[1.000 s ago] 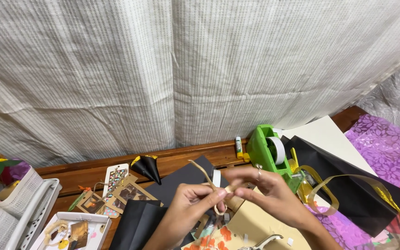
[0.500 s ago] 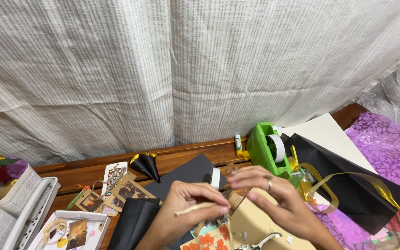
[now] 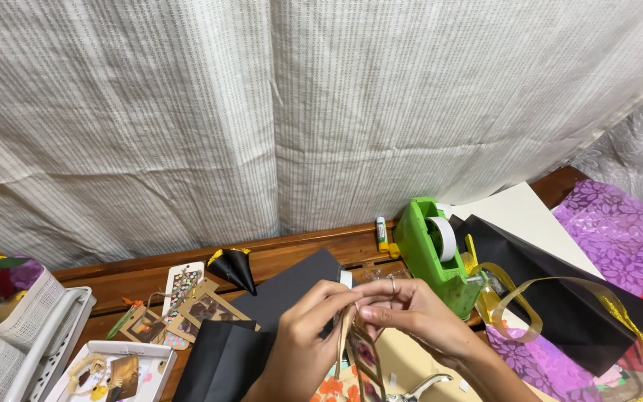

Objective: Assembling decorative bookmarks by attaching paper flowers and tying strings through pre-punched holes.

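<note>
My left hand [image 3: 308, 333] and my right hand [image 3: 411, 313] meet at the bottom middle, fingertips pinched together on a thin tan ribbon [image 3: 347, 335] that hangs down between them in loops. A ring shows on my right hand. Under the hands lie a tan paper bag [image 3: 403, 365] and a sheet with orange flowers [image 3: 330, 390]. Black paper sheets [image 3: 292, 290] lie just behind the hands.
A green tape dispenser [image 3: 433, 253] stands to the right, with gold ribbon [image 3: 530, 298] looped over black paper [image 3: 560, 298] and purple flowered wrap [image 3: 619, 238]. A small black cone [image 3: 234, 268], patterned tags [image 3: 187, 313], a white tray [image 3: 113, 372] and a white basket [image 3: 16, 327] sit at left. A curtain hangs behind.
Both hands have come closer together and risen slightly, now pinching the ribbon upright between the fingertips; earlier the left hand held it lying across the tan bag.
</note>
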